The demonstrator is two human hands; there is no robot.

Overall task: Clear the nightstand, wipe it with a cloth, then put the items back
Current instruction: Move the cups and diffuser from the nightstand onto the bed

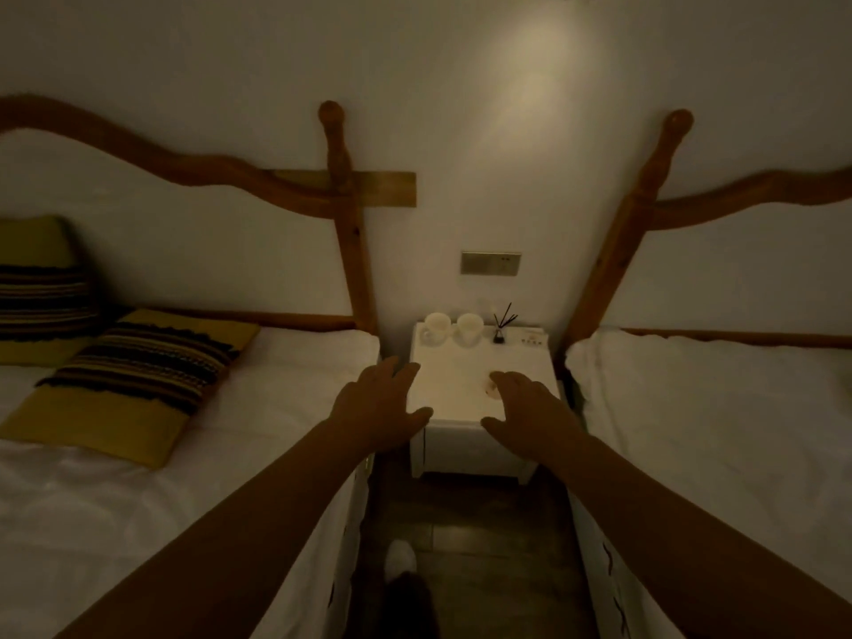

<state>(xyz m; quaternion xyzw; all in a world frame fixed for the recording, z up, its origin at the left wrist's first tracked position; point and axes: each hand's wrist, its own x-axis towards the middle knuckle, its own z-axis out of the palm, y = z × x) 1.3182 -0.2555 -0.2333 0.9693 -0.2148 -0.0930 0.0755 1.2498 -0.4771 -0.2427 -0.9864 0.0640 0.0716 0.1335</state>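
A small white nightstand stands between two beds against the wall. At its back edge sit two white cups, a small clear glass item, a dark reed diffuser and a small white card or box. A brownish stain marks the top near the right. My left hand hovers over the nightstand's front left corner, fingers spread, empty. My right hand hovers over the front right, also spread and empty. No cloth is in view.
A white bed with two striped yellow pillows lies on the left, another white bed on the right. Wooden headboard posts flank the nightstand. A switch plate is on the wall. My foot stands on the dark floor.
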